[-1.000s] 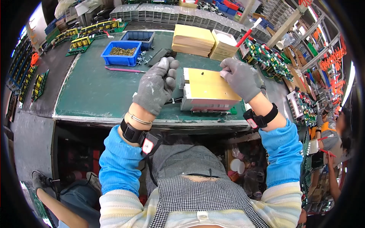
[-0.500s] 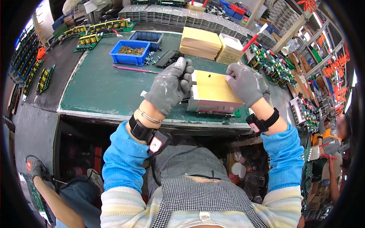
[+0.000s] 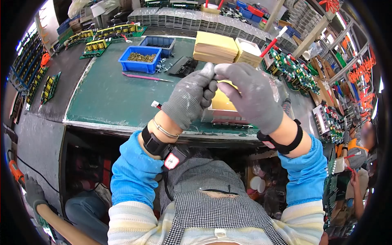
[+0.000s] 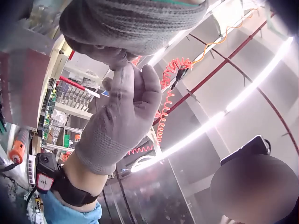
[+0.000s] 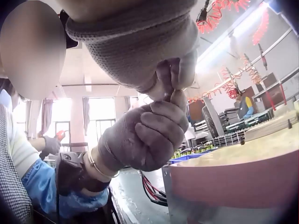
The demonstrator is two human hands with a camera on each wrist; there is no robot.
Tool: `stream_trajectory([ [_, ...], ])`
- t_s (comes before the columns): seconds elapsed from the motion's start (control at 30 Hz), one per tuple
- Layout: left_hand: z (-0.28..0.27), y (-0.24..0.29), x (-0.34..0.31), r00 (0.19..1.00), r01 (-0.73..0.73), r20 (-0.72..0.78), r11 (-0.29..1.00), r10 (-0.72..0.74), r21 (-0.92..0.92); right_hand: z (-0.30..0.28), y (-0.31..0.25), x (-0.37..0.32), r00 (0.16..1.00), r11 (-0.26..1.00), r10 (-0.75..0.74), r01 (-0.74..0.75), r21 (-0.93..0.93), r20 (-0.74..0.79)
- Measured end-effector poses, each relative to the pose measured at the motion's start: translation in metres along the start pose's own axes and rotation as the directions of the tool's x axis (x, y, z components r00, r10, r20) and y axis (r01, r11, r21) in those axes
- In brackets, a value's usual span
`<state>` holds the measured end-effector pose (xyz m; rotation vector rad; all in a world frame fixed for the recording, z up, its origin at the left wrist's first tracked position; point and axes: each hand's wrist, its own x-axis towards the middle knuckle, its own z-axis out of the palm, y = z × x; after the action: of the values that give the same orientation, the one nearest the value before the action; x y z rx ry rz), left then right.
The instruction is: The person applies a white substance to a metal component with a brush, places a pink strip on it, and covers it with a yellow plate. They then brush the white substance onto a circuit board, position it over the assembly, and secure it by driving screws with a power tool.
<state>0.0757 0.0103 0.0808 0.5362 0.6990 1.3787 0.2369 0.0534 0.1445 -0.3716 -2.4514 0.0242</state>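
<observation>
Gloved in grey, my left hand (image 3: 192, 94) is raised over the left side of a metal box with a yellow top panel (image 3: 221, 102). Its fingers curl inward, and thumb and forefinger pinch a small dark piece (image 3: 215, 76), mostly hidden. My right hand (image 3: 253, 96), also gloved, reaches across the box so that its fingertips meet the left ones; I cannot tell whether it grips the piece too. In the right wrist view the left hand (image 5: 145, 135) is below, its fingers folded, with the right hand (image 5: 140, 51) coming down from above.
Behind are a blue bin of brass-coloured screws (image 3: 140, 59), a grey-blue bin (image 3: 163, 45), loose screws (image 3: 162, 66), a black part (image 3: 182, 66) and a stack of yellow sheets (image 3: 215, 47). A pink pen-like stick (image 3: 147, 77) lies left. Circuit boards (image 3: 288, 67) stand right.
My right hand has moved left from the box's right edge to meet the left fingertips. The left hand has shifted slightly right in view. At lower left, another person's gloved hand has moved beside an orange tool.
</observation>
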Motion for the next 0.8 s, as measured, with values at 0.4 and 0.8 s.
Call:
stream_trajectory([
  [0.4, -0.021, 0.009, -0.002, 0.997, -0.069, 0.029, 0.998, 0.069, 0.001, -0.008, 0.008, -0.011, 0.949, 0.930, 0.285, -0.308, 0.202, 0.138],
  [0.8, -0.032, 0.001, 0.006, 0.982, -0.169, -0.145, 0.908, 0.122, -0.384, 0.015, 0.036, -0.046, 0.891, 0.901, 0.345, -0.403, 0.163, 0.295],
])
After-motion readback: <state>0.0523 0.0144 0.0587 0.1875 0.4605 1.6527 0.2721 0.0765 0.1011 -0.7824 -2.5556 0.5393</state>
